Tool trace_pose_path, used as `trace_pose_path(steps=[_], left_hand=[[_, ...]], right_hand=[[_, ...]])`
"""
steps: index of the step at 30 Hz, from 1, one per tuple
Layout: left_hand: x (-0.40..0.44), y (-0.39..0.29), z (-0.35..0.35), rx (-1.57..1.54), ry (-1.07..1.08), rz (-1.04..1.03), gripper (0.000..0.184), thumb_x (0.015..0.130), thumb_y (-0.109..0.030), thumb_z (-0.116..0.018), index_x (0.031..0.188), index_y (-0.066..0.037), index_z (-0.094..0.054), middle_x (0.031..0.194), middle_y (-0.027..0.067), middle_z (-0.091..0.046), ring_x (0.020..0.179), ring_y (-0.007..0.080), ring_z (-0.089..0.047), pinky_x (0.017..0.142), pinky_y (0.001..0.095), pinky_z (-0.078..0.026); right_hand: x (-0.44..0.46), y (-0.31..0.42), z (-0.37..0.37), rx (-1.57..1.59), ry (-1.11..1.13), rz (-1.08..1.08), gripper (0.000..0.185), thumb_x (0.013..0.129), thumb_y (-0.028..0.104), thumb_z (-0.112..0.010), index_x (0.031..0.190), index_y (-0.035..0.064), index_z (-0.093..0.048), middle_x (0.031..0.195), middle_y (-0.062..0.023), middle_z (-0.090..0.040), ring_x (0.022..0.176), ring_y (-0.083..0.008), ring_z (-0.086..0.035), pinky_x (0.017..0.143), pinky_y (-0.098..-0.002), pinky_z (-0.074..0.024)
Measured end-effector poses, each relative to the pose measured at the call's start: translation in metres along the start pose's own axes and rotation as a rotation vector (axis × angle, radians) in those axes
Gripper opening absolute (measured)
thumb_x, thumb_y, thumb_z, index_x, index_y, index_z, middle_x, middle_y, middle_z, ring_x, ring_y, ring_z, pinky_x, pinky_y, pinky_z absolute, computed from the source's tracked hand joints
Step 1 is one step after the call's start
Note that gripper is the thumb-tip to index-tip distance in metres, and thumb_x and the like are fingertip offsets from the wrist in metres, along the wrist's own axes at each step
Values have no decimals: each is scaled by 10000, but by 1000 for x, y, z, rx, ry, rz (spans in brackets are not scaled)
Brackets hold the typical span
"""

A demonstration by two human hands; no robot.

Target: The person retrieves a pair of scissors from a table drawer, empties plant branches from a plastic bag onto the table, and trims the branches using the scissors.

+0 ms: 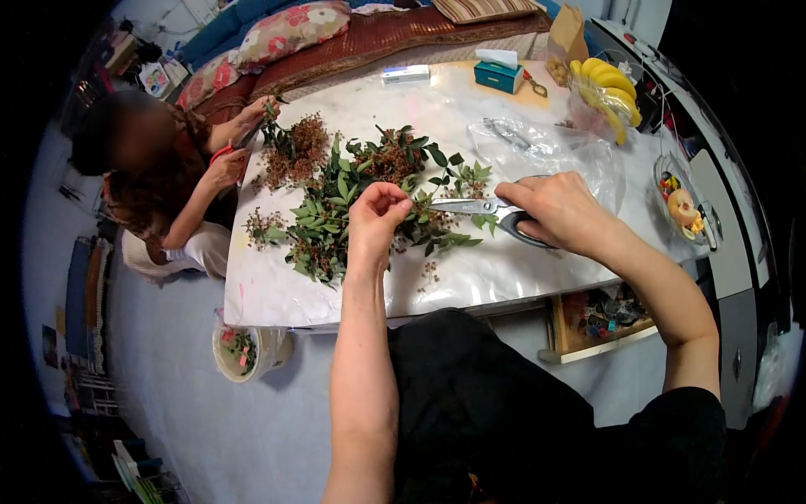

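Note:
My right hand grips a pair of scissors with dark handles, its blades pointing left. Close to the blade tips, my left hand is closed in a pinch; what lies between thumb and fingers is too small to make out. Around and behind that hand spreads a pile of green leafy branches with brownish berry clusters. A leafy sprig lies under the scissors, and a small berry bit is near the table's front edge.
At the left, another person holds a berry bunch and red-handled scissors. The white table bears a plastic bag, a green tissue box, bananas and a bowl. A bin and open drawer are below.

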State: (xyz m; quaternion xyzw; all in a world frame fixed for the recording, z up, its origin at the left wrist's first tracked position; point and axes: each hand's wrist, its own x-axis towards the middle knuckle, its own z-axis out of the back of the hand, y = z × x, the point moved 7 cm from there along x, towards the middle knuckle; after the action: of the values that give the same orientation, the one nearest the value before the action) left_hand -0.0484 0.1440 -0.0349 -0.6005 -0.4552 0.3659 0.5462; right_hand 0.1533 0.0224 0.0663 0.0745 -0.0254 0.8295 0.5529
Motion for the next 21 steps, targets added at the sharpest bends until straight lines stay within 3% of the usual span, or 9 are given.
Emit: trace_pose_path(steps=[11,17,21], left_hand=[[-1,4,-3,-65,-16,21,164,804,56,-657,912,-55,-603,833,-16,-604,769,66,-552,707,195,-417],[-1,8,-5,-35,-3,45,166,802,56,-661,913,-52,-603,832,-13,-604,763,67,-550,703,191,-421],[3,14,-4,-13,-16,38,166,797,61,-664,908,-50,-609,812,-12,-606,745,70,-548,697,201,-429]], right_hand=[[-1,-3,-2,18,-13,-4,469,688,135,-705,1134,99,-564,924,-90,-654,795,-323,-631,613,-431,-474],[-1,-2,-1,30,-24,1,383,738,152,-670,1102,89,-571,810,-108,-646,742,-335,-639,624,-449,-497],[0,-4,-9,-29,67,-33,382,732,148,-681,1090,83,-565,836,-100,-655,735,-331,-641,614,-439,-495]])
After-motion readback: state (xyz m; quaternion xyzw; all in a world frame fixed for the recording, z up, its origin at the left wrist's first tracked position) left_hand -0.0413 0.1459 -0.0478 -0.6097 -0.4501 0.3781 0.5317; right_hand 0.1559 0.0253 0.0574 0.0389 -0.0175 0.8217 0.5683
